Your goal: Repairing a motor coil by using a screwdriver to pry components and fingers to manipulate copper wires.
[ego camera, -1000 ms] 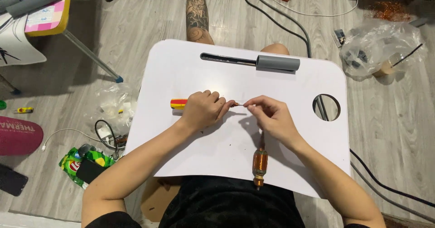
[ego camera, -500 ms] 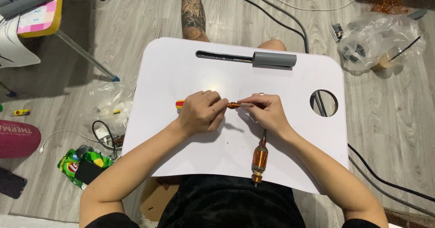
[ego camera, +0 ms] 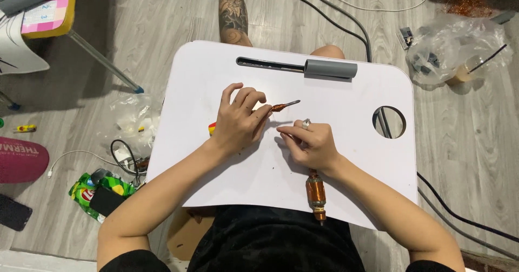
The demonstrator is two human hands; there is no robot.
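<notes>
Person sits w/ a white lap tabletop (ego camera: 216, 77) across the legs. Landmark: the grey slot bar (ego camera: 330, 68) at the tabletop's far edge. Just near-side of it, the left hand (ego camera: 238, 123) pinches a small tool w/ copper-wound shank and bare metal tip (ego camera: 282, 106); fingers clenched round its handle end, tip pointing toward the bar's right part, lifted so the tip stays free to work on. A red-yellow handle bit (ego camera: 212, 127) peeks out under that hand. Right hand (ego camera: 311, 142) sits nearer the body than the bar, fingers curled, thumb and forefinger pressed together; can't tell if anything thin is betw. them. Copper-wound motor armature (ego camera: 315, 191) lies at the near edge, parked within reach.
</notes>
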